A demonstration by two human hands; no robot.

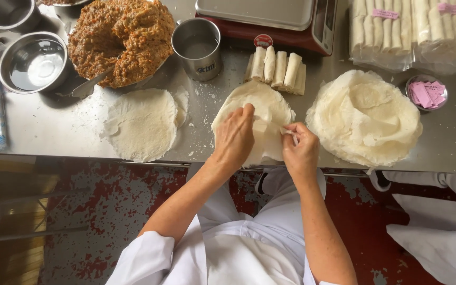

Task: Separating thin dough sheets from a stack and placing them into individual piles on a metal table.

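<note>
A thin white round wrapper (262, 100) lies on the steel table (54, 126) in front of me. My left hand (234, 138) presses down on its near part, fingers curled over a fold. My right hand (300, 149) pinches the wrapper's right edge between thumb and fingers and folds it inward. What lies under the fold is hidden. Several finished white rolls (278, 68) sit side by side just behind the wrapper.
A stack of wrappers (365, 116) lies to the right, another single wrapper (141, 124) to the left. A big mound of orange-brown filling (120, 37) with a spoon, a steel cup (197, 48), steel bowls (32, 63), a scale (291, 26), bagged rolls (412, 31) and a dish of pink labels (427, 93) stand behind.
</note>
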